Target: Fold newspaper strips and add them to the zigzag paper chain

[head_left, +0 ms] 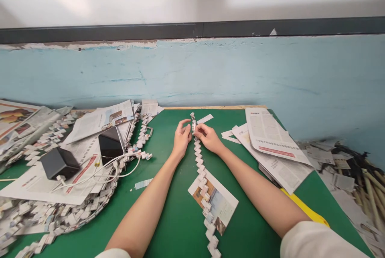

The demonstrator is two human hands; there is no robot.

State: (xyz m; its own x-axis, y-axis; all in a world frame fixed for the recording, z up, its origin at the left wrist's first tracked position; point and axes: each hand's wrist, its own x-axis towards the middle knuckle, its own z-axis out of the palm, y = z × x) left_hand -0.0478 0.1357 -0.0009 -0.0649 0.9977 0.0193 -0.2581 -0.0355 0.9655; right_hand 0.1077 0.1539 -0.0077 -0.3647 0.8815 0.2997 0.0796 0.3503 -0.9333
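Observation:
A zigzag chain of folded newspaper strips (199,162) runs over the green tabletop from the bottom edge up to my hands. My right hand (208,137) pinches the chain close to its far end, thumb and index finger on a small folded piece. Against the chain's other side, my left hand (181,137) is curled, its index finger and thumb at the same folded section; their exact contact is hard to make out. Just beyond my right fingers lies a loose paper strip (205,118). A colour-printed paper piece (225,204) rests under the chain.
Newspaper sheets (267,134) lie at right, partly over a yellow object (306,208). On the left are a phone (111,144), a black box-shaped device (59,163), a white cable (135,168) and heaped paper chains (87,210). A blue wall (192,73) stands behind the table.

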